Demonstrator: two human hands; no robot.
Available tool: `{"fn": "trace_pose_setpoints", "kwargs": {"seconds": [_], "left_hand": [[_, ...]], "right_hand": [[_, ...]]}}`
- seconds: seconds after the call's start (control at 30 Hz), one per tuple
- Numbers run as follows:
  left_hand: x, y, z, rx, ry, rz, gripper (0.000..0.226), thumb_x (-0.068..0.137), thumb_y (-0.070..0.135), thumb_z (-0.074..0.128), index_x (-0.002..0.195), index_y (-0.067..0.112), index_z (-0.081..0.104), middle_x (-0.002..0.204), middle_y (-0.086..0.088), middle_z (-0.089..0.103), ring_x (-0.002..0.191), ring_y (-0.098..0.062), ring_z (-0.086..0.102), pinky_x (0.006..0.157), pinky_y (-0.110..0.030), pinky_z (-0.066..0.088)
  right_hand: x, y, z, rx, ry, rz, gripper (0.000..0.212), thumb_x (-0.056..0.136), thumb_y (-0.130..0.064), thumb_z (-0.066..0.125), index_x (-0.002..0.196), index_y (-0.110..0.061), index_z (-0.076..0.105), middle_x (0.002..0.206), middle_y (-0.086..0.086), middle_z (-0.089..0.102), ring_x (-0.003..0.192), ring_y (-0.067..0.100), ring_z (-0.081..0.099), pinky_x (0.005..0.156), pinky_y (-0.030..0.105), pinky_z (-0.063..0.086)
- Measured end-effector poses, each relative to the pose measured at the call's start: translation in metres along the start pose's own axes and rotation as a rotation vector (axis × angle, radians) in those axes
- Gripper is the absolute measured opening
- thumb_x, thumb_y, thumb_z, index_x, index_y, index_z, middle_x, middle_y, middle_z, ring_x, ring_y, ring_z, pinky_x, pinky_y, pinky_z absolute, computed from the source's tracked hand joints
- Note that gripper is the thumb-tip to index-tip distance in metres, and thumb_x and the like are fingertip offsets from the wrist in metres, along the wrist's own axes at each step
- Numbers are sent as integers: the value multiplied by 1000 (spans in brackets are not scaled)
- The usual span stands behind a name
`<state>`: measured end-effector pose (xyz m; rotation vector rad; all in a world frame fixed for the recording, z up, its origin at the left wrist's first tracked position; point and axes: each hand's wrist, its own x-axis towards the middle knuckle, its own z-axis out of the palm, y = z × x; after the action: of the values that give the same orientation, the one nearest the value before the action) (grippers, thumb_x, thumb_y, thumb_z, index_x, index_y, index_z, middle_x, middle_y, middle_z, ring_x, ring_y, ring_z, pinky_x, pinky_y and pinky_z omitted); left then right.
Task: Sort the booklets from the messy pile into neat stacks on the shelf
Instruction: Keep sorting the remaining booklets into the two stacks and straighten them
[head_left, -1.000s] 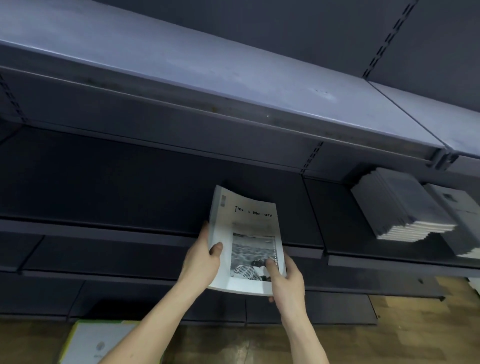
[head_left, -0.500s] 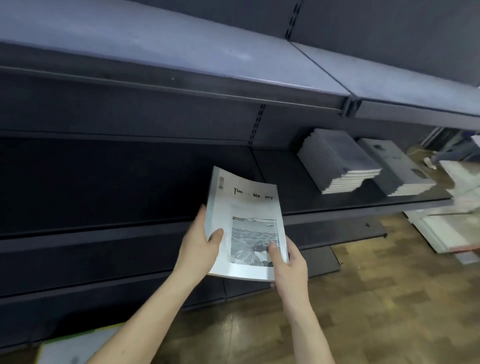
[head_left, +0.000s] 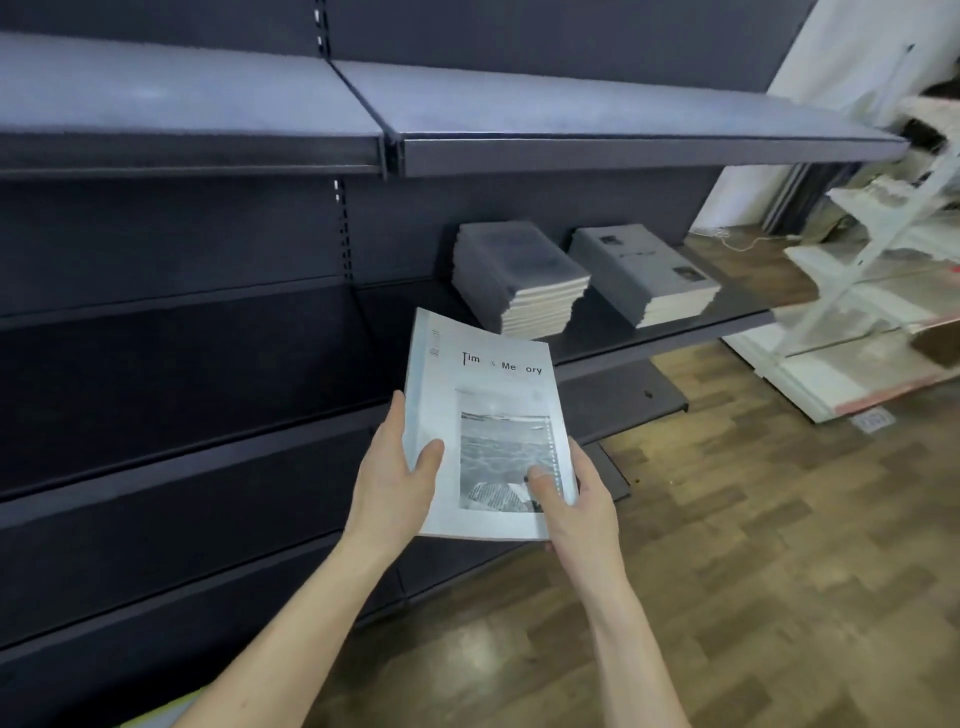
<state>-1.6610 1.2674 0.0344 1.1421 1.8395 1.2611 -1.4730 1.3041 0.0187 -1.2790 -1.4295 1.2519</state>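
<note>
I hold a pale booklet (head_left: 483, 395) with a printed title and a grey sea photo in front of the dark shelving. My left hand (head_left: 395, 478) grips its left edge, thumb on the cover. My right hand (head_left: 576, 499) grips its lower right corner, thumb on the photo. Beyond the booklet, to the right, two neat stacks lie on the middle shelf (head_left: 737, 317): a taller grey-covered stack (head_left: 519, 275) and a lower stack (head_left: 644, 275) with small pictures on its top cover.
Dark shelf boards run across the left and centre, with a lighter top shelf (head_left: 571, 109) above. A white rack (head_left: 878, 249) with blurred items stands at the right. Wooden floor (head_left: 779, 545) spreads below right.
The view has swung to the right, so the two stacks now sit nearer the middle of the frame. Both hands keep the same hold on the booklet.
</note>
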Motion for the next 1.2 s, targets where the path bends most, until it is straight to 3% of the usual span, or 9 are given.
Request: {"fn": "trace_pose_setpoints", "kwargs": {"seconds": [0.23,0.37,0.57,0.8,0.93,1.07,1.2], "left_hand": [[-13,42,98,27,-73,45,63,103,28,42,156,35,9,148,13,39,131,-8,44,108,-37,41],[-13,61,141,56,-105,63,58,101,29,41,153,40,18,137,14,48,121,-7,52,101,-38,47],[0,85,197,45,-116,69,51,97,24,44,145,38,35,130,14,57,117,-9,57,100,-43,49],[36,112,266,-34,-111,62,49,99,19,48,144,36,39,117,34,55,110,3,56,98,-30,46],[77,120,303,-38,-85,35,52,95,27,48,146,30,38,135,14,56,122,-12,55,102,-41,48],[113,133,331,-85,-7,30,46,98,18,49,142,29,42,120,26,57,105,0,58,82,-20,45],[142,150,353,-78,33,2,41,99,17,49,132,41,42,104,34,54,88,14,55,66,-7,39]], "right_hand": [[10,14,-107,48,109,-16,46,92,-26,70,133,-37,54,114,-22,67,101,-5,65,73,12,53],[16,21,-151,87,154,-15,45,91,-24,72,132,-36,57,114,-17,69,102,2,68,81,24,57],[39,29,-204,92,191,4,41,91,-23,70,129,-36,60,110,-18,71,99,4,69,81,28,58],[95,34,-260,61,238,15,35,92,-21,69,123,-35,62,104,-22,71,91,-4,68,65,13,52],[144,32,-287,9,217,-2,31,93,-21,68,119,-37,63,103,-21,70,88,-6,67,63,13,52],[199,25,-307,-33,141,-8,30,95,-22,67,122,-33,64,107,-15,72,90,-1,69,64,16,53],[242,19,-325,-28,77,6,25,96,-21,63,118,-33,65,102,-14,74,90,5,71,64,17,53]]}}
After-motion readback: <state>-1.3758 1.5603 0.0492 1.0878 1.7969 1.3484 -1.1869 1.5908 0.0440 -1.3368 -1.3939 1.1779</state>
